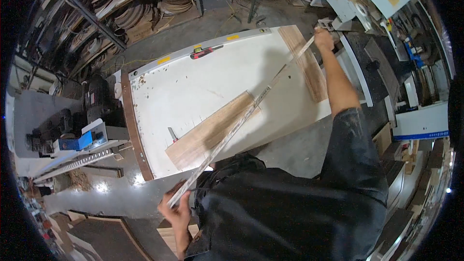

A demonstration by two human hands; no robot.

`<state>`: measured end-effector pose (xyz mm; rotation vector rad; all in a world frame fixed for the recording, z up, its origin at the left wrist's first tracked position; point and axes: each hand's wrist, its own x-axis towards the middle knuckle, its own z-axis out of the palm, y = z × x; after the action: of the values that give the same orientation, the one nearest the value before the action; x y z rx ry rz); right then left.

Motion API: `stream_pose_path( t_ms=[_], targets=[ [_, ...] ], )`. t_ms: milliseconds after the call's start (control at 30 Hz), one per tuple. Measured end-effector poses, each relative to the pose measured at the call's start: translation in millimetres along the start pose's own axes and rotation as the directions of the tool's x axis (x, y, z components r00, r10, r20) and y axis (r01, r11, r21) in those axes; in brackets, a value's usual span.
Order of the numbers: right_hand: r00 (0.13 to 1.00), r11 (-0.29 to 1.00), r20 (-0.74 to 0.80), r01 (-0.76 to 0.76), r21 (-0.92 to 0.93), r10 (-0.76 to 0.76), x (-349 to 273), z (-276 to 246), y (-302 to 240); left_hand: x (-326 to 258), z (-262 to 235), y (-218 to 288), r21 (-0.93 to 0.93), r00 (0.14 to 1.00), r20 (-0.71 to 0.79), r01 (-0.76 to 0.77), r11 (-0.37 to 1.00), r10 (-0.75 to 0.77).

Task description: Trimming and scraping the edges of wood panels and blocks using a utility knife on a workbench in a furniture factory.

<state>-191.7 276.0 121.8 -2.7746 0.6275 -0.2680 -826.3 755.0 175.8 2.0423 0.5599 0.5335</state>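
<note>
A long, thin, pale strip (232, 133) with a mottled surface runs diagonally across my body and the white worktable (193, 89). My left hand (176, 210) is closed around its near end, beside my torso at the lower left. At the far right, my right hand (325, 41) grips the other end, close to a small metal fixture (326, 24). Beneath the strip lies a wood-grain board (208, 130), partly covered by it. Another wood-grain board (304, 63) rests along the table's right side, below my right hand.
An aluminium bar (179, 55) with yellow labels lies along the table's far edge, beside a red-and-black tool (200, 53). A small red-ended tool (172, 135) sits by the board. Shelves of coiled banding (174, 2) stand behind; machinery (96, 96) flanks the left.
</note>
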Motion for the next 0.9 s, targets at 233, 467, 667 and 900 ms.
stream_pose_path(
  t_ms=[233, 467, 667, 900],
  targets=[
    [0.999, 0.993, 0.02, -0.038, -0.108, 0.041, 47.7, -45.6, 63.5, -46.4, -228.3, -119.4, 0.301, 0.957, -0.287, 0.133, 0.944, -0.043],
    [0.959, 0.958, -0.06, -0.279, -0.068, 0.276, 68.5, -92.2, 110.4, 5.0, -244.6, -37.4, 0.303, 0.98, -0.194, 0.013, 0.953, 0.049],
    [1.0, 0.402, 0.016, -0.011, 0.916, -0.01, 74.4, -92.7, 90.2, 127.3, -175.5, -116.0, 0.144, 0.888, -0.276, -0.34, 0.93, 0.367],
    [0.943, 0.332, -0.035, 0.151, 0.931, -0.33, -14.4, -142.4, 28.0, 151.2, -45.9, -95.8, -0.058, 0.997, -0.065, -0.034, 0.998, 0.03]
  ],
)
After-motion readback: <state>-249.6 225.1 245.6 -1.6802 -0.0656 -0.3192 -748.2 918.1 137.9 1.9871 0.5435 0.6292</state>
